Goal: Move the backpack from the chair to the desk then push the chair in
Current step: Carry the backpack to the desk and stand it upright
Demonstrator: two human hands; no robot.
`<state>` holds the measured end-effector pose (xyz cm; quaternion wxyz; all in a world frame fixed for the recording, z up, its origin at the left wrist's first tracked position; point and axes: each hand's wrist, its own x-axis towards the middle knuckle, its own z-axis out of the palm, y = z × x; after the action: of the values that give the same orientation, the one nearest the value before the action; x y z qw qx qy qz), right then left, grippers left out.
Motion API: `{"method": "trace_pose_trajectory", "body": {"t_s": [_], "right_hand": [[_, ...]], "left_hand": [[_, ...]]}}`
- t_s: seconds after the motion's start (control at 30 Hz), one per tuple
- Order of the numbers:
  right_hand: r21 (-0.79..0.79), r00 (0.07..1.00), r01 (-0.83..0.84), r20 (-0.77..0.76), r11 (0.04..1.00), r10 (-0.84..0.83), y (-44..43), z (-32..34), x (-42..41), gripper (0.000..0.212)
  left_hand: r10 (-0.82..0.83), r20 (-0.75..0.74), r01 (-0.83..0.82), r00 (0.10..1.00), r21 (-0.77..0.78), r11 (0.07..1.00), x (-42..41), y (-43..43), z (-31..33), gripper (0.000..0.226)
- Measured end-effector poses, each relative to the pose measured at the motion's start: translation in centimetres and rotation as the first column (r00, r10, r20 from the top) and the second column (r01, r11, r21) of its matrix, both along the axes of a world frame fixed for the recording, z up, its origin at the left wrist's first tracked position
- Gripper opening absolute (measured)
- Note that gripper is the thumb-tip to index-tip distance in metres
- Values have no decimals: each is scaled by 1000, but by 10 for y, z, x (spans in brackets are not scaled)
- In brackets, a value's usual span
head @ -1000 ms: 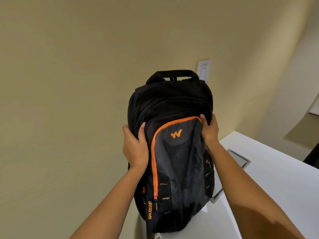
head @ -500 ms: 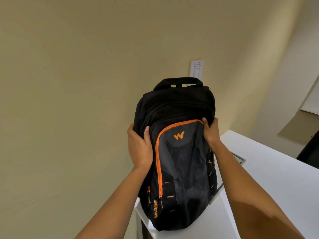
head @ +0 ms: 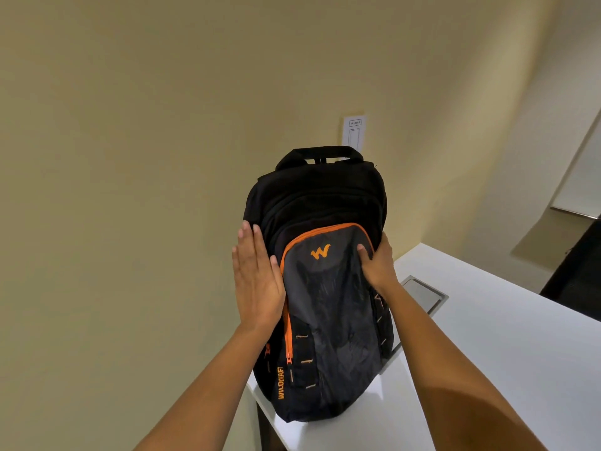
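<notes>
2 hands, left hand flat, right hand gripping backpack

desk: white | on it: backpack, upright, near corner

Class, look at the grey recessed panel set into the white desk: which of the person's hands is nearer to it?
Right. The right hand grips the backpack on the side facing the grey panel; the left hand lies flat on the backpack's far side.

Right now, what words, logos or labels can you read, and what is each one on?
"WILDCRAFT", orange, running vertically on the backpack, low on its left side.
"W" logo, orange, on the backpack's grey front pocket.
White wall plate: a small printed label at its top, too small to read.
</notes>
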<state>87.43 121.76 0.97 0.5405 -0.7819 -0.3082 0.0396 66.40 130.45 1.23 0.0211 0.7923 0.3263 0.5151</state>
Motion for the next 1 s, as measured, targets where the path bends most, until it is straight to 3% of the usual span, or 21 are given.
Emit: {"method": "trace_pose_trajectory", "body": {"t_s": [0.2,0.37,0.57,0.8,1.0], "right_hand": [[-267,998,-20,45,964,34,-14,-24,-19,87],[-401,995,-80,27,913,99,-26,-43,-34,93],[-551,981,-153,19,820,195,-47,-57,-47,82],[-674,958,-10,206,739,201,-75,-74,-66,74],[-713,946,54,260,699,193,-98,-84,-95,75]], "left_hand": [[18,-378,25,926,107,994,-9,-18,-28,57],[61,-544,-27,837,70,997,-23,-27,-45,58],[40,-615,-24,788,34,999,-37,-43,-49,57],[-56,-689,8,723,-72,997,-51,-62,-71,57],[-105,-758,-33,644,-165,986,-66,-86,-80,57]]}}
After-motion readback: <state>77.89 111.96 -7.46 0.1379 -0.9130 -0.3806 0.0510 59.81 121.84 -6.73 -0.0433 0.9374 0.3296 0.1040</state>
